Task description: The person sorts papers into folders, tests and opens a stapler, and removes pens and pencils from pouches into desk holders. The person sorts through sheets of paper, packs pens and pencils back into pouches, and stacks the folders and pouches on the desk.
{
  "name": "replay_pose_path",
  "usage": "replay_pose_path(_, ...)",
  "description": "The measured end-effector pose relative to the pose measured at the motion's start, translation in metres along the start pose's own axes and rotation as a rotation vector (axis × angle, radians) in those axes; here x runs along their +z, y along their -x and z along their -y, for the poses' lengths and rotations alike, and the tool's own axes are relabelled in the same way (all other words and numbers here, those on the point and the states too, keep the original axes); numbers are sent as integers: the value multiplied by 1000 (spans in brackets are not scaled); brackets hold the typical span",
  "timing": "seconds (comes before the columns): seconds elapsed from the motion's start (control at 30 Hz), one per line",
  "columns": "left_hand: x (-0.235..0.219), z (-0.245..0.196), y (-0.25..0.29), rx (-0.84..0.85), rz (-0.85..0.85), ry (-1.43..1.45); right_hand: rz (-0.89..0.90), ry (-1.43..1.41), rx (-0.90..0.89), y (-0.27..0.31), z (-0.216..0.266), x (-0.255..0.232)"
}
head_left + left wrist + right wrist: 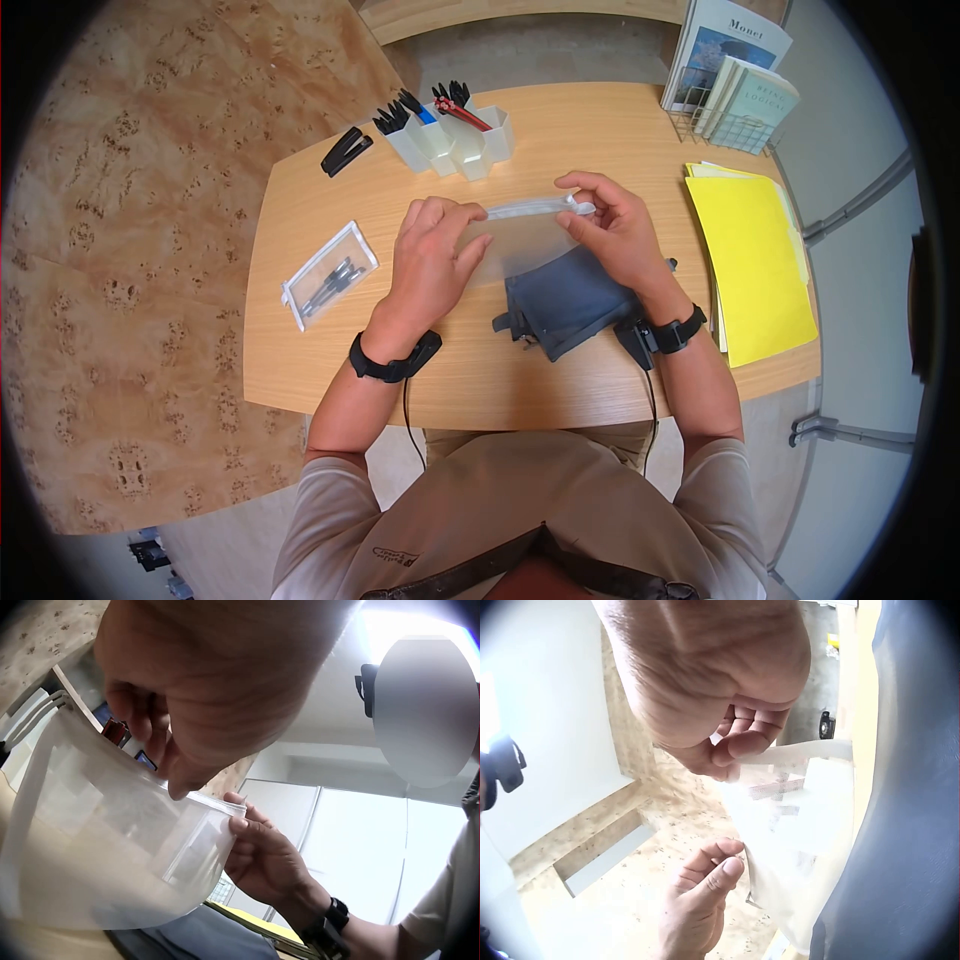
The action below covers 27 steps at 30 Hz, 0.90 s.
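Note:
A translucent zip pouch (pixel 497 250) with a white zip edge is held up over the table between both hands. My left hand (pixel 432 245) pinches its zip edge near the left end. At the other end, my right hand (pixel 618 232) pinches the zip between thumb and fingers. The left wrist view shows the pouch's frosted side (pixel 112 840) spread below the left hand (pixel 202 682), with the right hand (pixel 266 859) at the far corner. Beneath the right hand lies a dark blue fabric pouch (pixel 565 305), partly overlapped by the translucent one.
To the left lies another clear zip pouch (pixel 318 262) with pens inside. A black stapler (pixel 347 152) and pale pen holders (pixel 470 155) full of pens stand behind. Yellow folders (pixel 755 270) lie at right, below a wire rack (pixel 735 130) of books.

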<state>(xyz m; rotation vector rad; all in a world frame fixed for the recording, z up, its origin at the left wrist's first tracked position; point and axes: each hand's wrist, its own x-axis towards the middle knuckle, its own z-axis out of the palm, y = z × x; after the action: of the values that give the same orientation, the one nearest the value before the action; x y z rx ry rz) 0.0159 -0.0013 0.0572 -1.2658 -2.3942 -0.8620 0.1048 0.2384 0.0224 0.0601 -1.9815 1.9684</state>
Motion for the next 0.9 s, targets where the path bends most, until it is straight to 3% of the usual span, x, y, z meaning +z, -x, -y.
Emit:
replay_pose_path(0.17,0,-3,-3,50,-33,-26,1,55,-6,1,0,1)
replay_pose_path(0.37,3,-8,3,118,119,-11,-26,199,-36,2,9,2)
replay_pose_path(0.43,3,-13,3,105,128,-113,43,407,-300,1,12,2)
replay_pose_path(0.53,4,-18,0,93,143,-46,183,461,-246,8,20,3)
replay_pose_path(0.67,4,-18,-2,136,164,-5,116,483,-258,7,19,8)
replay_pose_path(0.73,0,-17,-6,61,335,199,-36,528,-250,1,2,5)
replay_pose_path(0.77,-1,-11,-12,71,339,200,-47,530,-250,1,2,4)
replay_pose_path(0.83,-6,15,-33,-447,176,756,-116,510,-183,1,4,6)
replay_pose_path(0.9,-7,51,-62,-417,38,572,-108,480,-177,2,5,6)
